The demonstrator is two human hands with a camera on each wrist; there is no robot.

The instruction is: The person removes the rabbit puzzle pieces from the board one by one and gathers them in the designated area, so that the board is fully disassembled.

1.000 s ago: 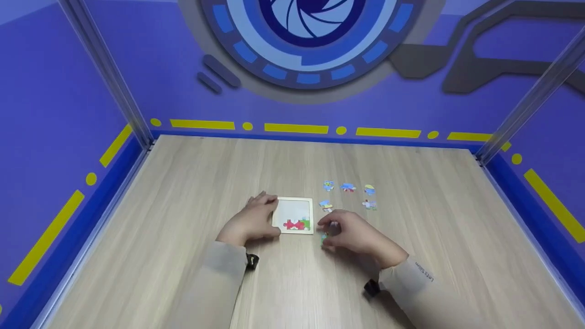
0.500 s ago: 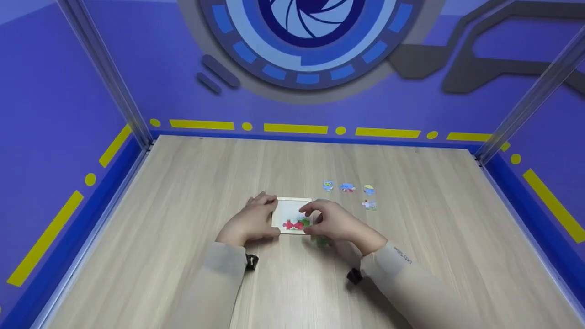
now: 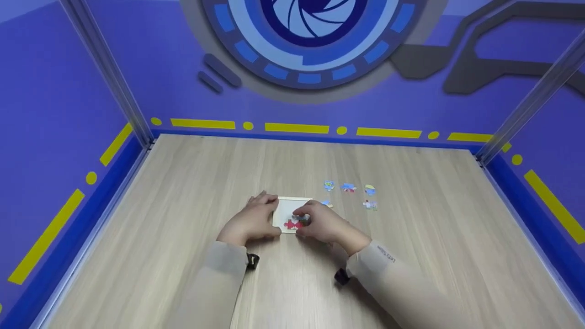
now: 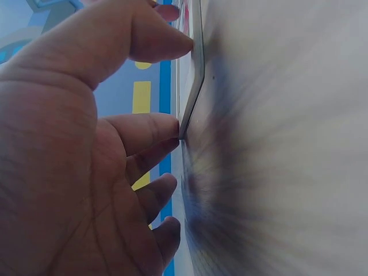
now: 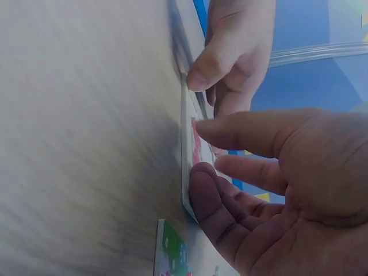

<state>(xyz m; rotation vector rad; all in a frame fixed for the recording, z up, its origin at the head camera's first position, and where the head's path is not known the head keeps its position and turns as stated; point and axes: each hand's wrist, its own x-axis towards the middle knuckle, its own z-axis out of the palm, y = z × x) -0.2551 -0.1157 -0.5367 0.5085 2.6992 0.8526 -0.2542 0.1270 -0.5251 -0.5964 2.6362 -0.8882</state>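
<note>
A small square puzzle tray [image 3: 284, 209] with a pale rim lies on the wooden table. My left hand [image 3: 250, 220] grips its left side, thumb at the near corner and fingers at the far corner. Red puzzle pieces [image 3: 289, 225] lie along the tray's near edge. Over the tray's near right corner is my right hand [image 3: 325, 225], its thumb and bent fingers down at the pieces there. A gap shows between thumb and index finger; whether they pinch a piece is hidden. Close beside the tray, a green puzzle piece [image 5: 174, 248] lies on the table in the right wrist view.
Several loose puzzle pieces lie right of the tray, among them a blue-and-red piece [image 3: 348, 187] and a piece with yellow [image 3: 369, 189]. Another loose piece [image 3: 326, 204] is partly covered by the right hand. Blue walls with yellow marks [image 3: 388, 133] border the table [image 3: 205, 173].
My right hand has moved left from the loose green piece beside the tray to the pieces inside it. The left hand has stayed on the tray's left side.
</note>
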